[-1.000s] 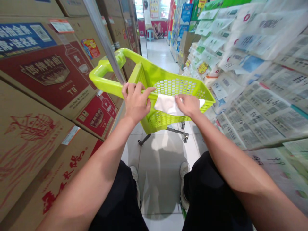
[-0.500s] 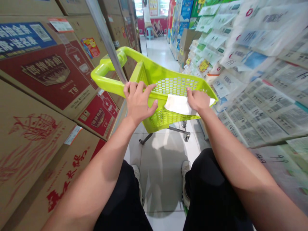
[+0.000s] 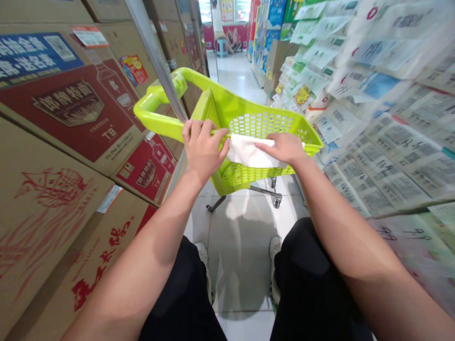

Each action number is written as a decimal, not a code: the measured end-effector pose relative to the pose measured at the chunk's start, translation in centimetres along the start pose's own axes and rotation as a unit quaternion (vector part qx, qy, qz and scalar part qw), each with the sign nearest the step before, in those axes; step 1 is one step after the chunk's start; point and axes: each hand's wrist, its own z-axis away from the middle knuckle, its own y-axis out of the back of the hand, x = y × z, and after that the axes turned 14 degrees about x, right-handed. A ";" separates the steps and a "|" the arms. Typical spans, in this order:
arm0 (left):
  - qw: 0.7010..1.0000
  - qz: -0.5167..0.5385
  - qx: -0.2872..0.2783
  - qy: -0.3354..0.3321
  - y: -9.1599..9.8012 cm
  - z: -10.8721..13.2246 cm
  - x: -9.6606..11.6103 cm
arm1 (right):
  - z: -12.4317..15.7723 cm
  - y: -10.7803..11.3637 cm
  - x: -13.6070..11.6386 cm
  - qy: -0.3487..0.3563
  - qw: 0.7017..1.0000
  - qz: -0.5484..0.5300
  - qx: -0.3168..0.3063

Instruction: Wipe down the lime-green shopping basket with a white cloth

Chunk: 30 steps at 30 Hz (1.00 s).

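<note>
A lime-green shopping cart (image 3: 256, 106) with a perforated plastic basket stands crosswise in front of me. My left hand (image 3: 204, 144) grips its near rim close to the handle end, fingers curled over the edge. Farther right along that rim, my right hand (image 3: 284, 148) presses a thin white cloth (image 3: 245, 150) over the edge, thumb on the near side and fingers folded over the top. The cloth drapes down the basket's outer side, its left end by my left thumb. Part of it is hidden under my right hand.
Stacked cardboard cartons (image 3: 64, 109) line the left side, with a metal pole (image 3: 156, 57) rising beside the cart handle. Plastic-wrapped tissue packs (image 3: 384, 113) are piled on the right. Down the tiled aisle (image 3: 234, 76), a person sits on a blue stool (image 3: 222, 47).
My right hand has slid the white cloth leftward along the rim, toward my left hand. My left hand keeps its hold, and the cart has barely moved.
</note>
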 end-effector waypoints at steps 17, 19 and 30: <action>0.999 -0.003 -0.047 0.021 0.2 -0.6 1.4 | -0.4 0.0 -7.7 0.094 0.990 -0.043 0.091; 0.999 0.001 -0.050 0.009 0.5 -0.5 1.1 | -0.6 0.1 -5.4 0.056 0.996 -0.015 0.071; 0.998 0.001 -0.059 -0.021 1.0 -0.7 -0.5 | 0.5 0.2 1.8 -0.013 0.999 0.022 -0.031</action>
